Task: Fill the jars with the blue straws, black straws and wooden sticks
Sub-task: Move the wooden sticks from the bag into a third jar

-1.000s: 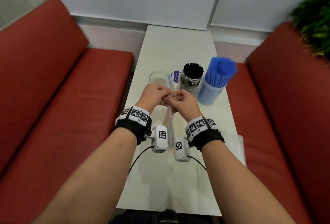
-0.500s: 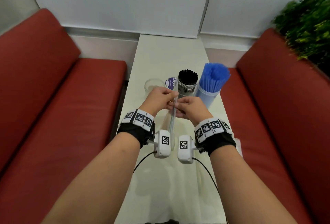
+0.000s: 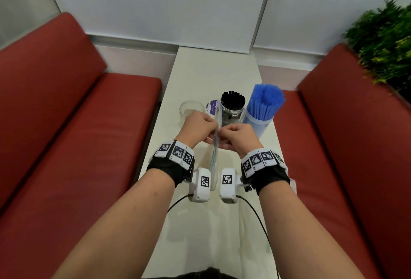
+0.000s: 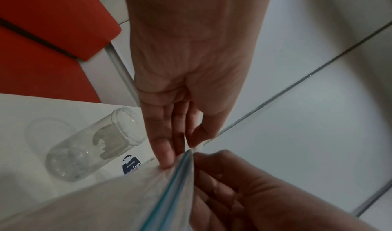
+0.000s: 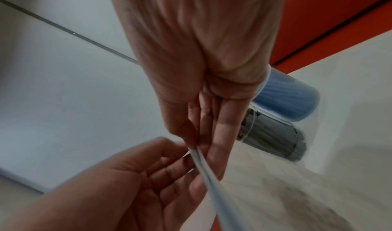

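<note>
Item, sticks step: we pinch the zip bag (image 3: 215, 143) mouth between left hand (image 3: 198, 128) and right hand (image 3: 238, 137) over the table (image 3: 213, 71) middle, empty jar (image 3: 191, 108) beyond toward the left edge; next, presumably, peel the seal apart.

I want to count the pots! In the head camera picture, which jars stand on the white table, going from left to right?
Empty clear plastic jar → clear jar of black straws → clear jar of blue straws.
</note>
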`<action>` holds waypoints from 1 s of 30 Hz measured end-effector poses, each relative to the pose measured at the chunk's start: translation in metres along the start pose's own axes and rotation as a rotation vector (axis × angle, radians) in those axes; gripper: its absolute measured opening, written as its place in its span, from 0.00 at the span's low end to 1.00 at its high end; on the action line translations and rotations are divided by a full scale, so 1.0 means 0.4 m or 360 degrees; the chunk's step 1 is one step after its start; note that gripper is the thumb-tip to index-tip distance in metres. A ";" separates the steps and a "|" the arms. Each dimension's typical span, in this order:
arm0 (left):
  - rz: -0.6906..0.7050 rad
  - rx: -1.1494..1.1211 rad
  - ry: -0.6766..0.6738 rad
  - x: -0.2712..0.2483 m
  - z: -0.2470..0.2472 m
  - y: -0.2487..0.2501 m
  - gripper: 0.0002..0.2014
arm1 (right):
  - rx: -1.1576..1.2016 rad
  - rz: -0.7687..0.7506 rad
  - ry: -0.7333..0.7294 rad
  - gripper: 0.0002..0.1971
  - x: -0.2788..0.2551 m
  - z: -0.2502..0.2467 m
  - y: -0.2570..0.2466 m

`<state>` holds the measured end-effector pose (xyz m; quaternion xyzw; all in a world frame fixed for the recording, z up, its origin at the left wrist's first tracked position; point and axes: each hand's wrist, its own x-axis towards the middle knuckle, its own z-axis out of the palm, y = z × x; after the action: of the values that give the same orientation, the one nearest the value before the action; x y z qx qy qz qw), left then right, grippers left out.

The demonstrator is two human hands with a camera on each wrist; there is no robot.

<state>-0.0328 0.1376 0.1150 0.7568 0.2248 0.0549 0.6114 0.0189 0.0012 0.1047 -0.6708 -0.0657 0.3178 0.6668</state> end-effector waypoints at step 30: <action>-0.0180 -0.0447 -0.0146 0.037 0.041 -0.027 0.07 | -0.0359 -0.0081 0.0079 0.11 0.063 -0.020 0.017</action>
<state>-0.0166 0.1304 0.0979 0.6517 0.2290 0.0166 0.7229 0.0407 0.0064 0.0891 -0.7473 -0.1015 0.2747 0.5964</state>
